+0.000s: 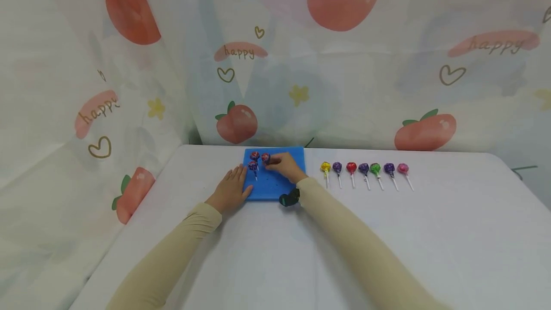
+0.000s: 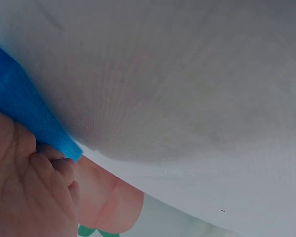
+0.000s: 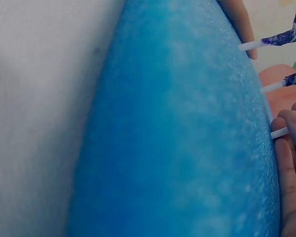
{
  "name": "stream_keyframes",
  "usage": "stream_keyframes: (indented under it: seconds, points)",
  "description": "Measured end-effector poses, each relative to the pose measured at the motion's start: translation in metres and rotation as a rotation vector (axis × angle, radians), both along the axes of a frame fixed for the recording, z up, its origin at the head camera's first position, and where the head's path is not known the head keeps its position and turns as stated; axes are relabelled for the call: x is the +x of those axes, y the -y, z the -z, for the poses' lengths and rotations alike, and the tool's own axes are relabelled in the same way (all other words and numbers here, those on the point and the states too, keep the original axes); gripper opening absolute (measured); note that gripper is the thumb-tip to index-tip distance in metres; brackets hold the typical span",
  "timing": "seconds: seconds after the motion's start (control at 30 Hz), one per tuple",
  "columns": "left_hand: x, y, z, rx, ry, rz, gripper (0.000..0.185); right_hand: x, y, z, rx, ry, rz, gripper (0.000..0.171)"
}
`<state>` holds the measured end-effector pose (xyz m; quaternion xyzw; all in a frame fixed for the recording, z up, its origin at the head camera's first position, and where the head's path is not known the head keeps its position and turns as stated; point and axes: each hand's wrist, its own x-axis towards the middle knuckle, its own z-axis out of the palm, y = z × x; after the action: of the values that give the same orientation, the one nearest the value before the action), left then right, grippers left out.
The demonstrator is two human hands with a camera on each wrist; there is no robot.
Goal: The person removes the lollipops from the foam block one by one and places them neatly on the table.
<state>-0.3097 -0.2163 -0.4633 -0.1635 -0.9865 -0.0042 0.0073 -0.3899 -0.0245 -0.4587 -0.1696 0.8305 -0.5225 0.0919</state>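
Right wrist view: my right hand [image 3: 291, 168] pinches a white lollipop stick [image 3: 279, 133] just above the blue foam block [image 3: 177, 138], fingers curled round the stick. Two more sticks [image 3: 251, 45] stand in the foam beyond it, each with a wrapped head partly in view at the frame edge.

Head view: the right hand [image 1: 286, 165] is over the back half of the foam [image 1: 280, 186], at a lollipop [image 1: 265, 158] with a red and purple wrapper. Two further lollipops [image 1: 254, 156] stand upright in the foam just to its left. My left hand [image 1: 231, 189] rests on the foam's left edge, fingers fairly straight and flat, holding nothing.

Left wrist view: the left hand [image 2: 24, 187] touches the foam's corner [image 2: 19, 106], the finger ends bent against its edge; the white table [image 2: 187, 89] fills the rest of the view.

Head view, outward: seven lollipops [image 1: 364, 169] lie in a row on the table [image 1: 452, 233] to the right of the foam, well apart from both hands, sticks toward me. From left to right the heads are yellow, purple, red, purple, green, purple, pink. A fruit-print curtain [image 1: 344, 61] hangs behind the table.
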Motion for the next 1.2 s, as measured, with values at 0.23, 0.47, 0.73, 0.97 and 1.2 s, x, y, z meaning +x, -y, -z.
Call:
stream_keyframes:
  seconds: [0.23,0.47,0.73,0.97,1.2]
  points:
    - [0.0015,-0.0011,-0.0016,0.0,0.012,-0.006,0.066,0.0033,-0.001,0.0001,-0.058,0.017,0.022,0.025]
    - [0.0017,-0.0013,-0.0012,-0.001,0.014,-0.013,0.066,0.0058,-0.0019,0.0016,-0.13,0.021,0.022,0.024]
    - [0.0014,-0.001,-0.0012,-0.004,0.014,-0.01,0.066,0.0068,-0.0027,0.0016,-0.275,0.107,0.031,0.027]
    - [0.0018,-0.0007,-0.0007,-0.007,-0.009,-0.001,0.066,0.0046,-0.0058,0.0007,-0.455,0.184,0.045,0.032]
    - [0.0027,-0.0016,-0.0022,-0.01,-0.015,-0.001,0.066,0.0055,-0.0099,-0.0048,-0.447,0.298,0.072,0.033]
